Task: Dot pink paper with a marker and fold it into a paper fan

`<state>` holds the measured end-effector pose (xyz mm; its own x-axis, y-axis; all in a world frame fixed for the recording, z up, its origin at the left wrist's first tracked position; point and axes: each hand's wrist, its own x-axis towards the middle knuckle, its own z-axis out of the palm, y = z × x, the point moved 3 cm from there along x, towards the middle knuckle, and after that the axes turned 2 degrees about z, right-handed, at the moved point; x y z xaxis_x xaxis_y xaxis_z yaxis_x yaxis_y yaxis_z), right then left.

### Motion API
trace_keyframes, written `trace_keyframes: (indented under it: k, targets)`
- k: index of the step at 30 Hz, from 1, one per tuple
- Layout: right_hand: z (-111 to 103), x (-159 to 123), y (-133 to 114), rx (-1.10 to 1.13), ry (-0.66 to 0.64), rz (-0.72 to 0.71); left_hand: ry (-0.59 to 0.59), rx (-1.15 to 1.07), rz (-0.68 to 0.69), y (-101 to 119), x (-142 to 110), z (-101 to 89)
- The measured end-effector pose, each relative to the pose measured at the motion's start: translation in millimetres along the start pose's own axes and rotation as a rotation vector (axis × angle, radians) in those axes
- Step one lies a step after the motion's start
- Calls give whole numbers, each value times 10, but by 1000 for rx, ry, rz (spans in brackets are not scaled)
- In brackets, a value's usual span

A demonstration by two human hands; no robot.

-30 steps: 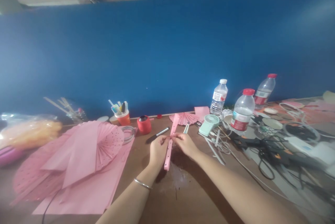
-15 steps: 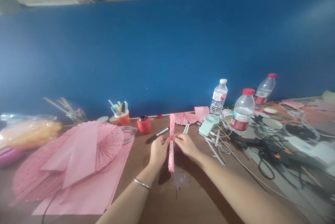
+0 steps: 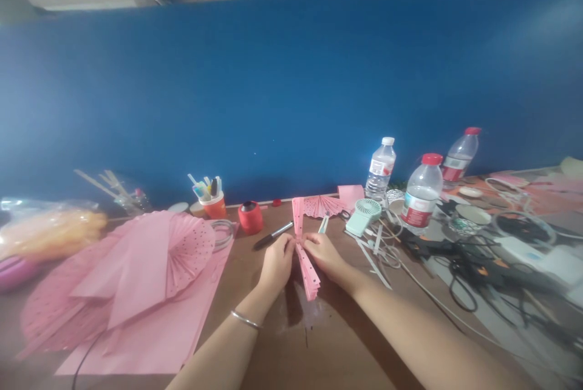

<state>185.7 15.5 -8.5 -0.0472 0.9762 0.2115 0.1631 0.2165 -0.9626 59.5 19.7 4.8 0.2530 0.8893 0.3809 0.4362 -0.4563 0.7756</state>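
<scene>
Both hands pinch the middle of a narrow strip of pleated pink paper [image 3: 308, 271], dotted with dark spots, over the brown table. My left hand [image 3: 277, 258] grips it from the left, with a silver bangle on that wrist. On the other side, my right hand [image 3: 324, 253] holds it at the same waist. The paper's near end is slightly fanned and slants to the right; its far end points away from me. Beyond the left hand lies a black marker [image 3: 273, 236]. A spread pink paper fan [image 3: 322, 205] rests behind the hands.
Pink sheets and large pleated fans [image 3: 141, 268] are piled on the left. At the back stand a pen cup [image 3: 213, 205] and a red round object [image 3: 250, 217]. To the right are a mint handheld fan [image 3: 363, 216], bottles [image 3: 421, 195] and tangled cables [image 3: 464, 280].
The near end of the pleated paper has swung to the right and opened a little. Both hands keep nearly the same place and hold.
</scene>
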Motion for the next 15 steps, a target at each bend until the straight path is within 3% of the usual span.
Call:
trace_keyframes:
  k: [6, 12, 15]
  targets:
    - [-3, 5, 6, -8, 14, -4, 23, -67, -53, -69, 20, 20]
    - [-24, 9, 32, -36, 17, -2, 68, -354, -214, -247, 37, 38]
    - [-34, 14, 46, -62, 32, -9, 95, -325, -209, -239, 38, 3]
